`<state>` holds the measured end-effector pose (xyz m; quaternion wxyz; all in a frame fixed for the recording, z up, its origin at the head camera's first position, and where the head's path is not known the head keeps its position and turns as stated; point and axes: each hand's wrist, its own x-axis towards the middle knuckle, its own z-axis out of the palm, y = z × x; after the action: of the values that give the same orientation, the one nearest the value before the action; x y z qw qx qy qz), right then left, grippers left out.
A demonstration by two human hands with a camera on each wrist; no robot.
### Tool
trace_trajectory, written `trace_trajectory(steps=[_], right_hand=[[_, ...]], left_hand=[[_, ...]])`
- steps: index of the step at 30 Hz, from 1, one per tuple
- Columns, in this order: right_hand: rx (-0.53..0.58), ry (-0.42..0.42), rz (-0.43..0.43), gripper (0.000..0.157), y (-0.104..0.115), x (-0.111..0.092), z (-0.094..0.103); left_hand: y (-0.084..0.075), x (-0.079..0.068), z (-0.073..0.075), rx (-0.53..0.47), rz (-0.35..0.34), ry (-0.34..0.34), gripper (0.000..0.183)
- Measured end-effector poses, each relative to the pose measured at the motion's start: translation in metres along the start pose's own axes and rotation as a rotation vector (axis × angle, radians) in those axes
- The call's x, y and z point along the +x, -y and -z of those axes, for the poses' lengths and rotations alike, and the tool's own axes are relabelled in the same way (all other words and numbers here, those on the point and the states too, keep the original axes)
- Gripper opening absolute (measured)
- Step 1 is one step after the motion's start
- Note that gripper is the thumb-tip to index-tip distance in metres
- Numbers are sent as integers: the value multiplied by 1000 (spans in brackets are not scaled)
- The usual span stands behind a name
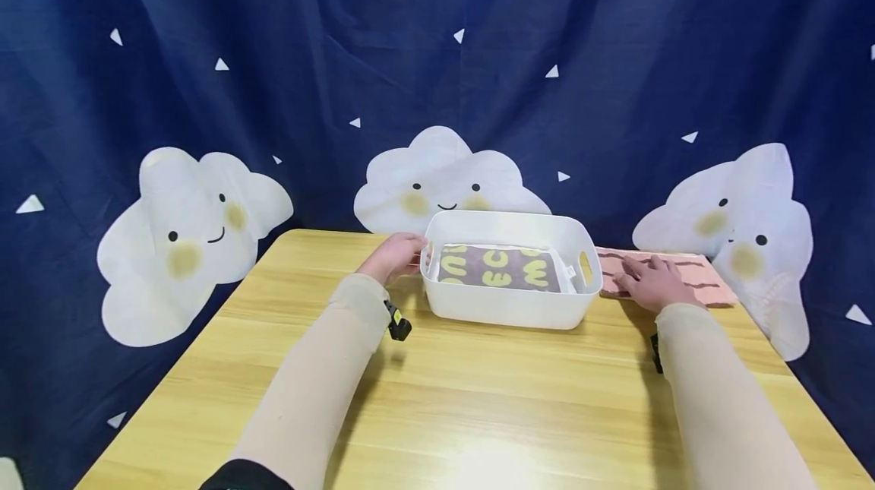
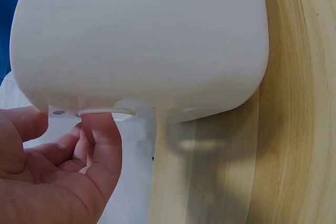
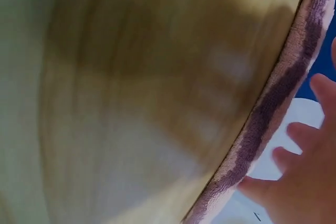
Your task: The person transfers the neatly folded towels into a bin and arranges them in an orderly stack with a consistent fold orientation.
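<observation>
A white plastic basket (image 1: 504, 309) with oval handle holes stands at the back of the table. My left hand (image 1: 399, 254) holds its left end. In the left wrist view, fingers (image 2: 106, 137) curl into the handle hole while the thumb lies at the rim. Folded inside the basket is a grey-purple towel (image 1: 502, 267) with yellow letters and a white border. To the right, a folded pink towel (image 1: 711, 286) with dark wavy stripes lies flat. My right hand (image 1: 656, 285) rests on it, palm down with fingers spread. The right wrist view shows those fingers (image 3: 302, 136) at the towel's edge.
The light wooden table (image 1: 437, 384) reaches toward me. Directly behind it hangs a dark blue curtain (image 1: 410, 42) with white triangles and smiling clouds. The pink towel lies near the table's back right edge, beside the basket.
</observation>
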<state>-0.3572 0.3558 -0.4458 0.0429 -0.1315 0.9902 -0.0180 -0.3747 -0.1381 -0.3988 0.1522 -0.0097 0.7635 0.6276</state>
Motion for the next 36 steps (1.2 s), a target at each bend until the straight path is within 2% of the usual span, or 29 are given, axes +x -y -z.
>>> trace_trajectory(steps=[2, 4, 8, 11, 16, 23, 29, 36], right_hand=[[-77, 54, 39, 46, -2, -3, 0], [-102, 93, 48, 46, -3, -5, -1], [107, 126, -118, 65, -3, -9, 1], [154, 127, -142, 72, -2, -11, 4], [114, 124, -97, 71, 1, -16, 8], [72, 37, -12, 66, 5, -27, 9], [25, -1, 54, 60, 12, -44, 8], [31, 13, 42, 60, 22, -69, 8]], left_hand=[[0, 1, -2, -6, -8, 4, 38], [0, 2, -3, -10, -14, 5, 36], [1, 4, -4, -21, -17, 10, 36], [2, 5, -4, -20, -16, 12, 36], [4, 5, -2, -15, -12, 9, 36], [4, 6, 0, -13, -3, 2, 37], [5, 4, 1, -23, -2, 4, 39], [5, 4, 1, -49, 6, 0, 39]])
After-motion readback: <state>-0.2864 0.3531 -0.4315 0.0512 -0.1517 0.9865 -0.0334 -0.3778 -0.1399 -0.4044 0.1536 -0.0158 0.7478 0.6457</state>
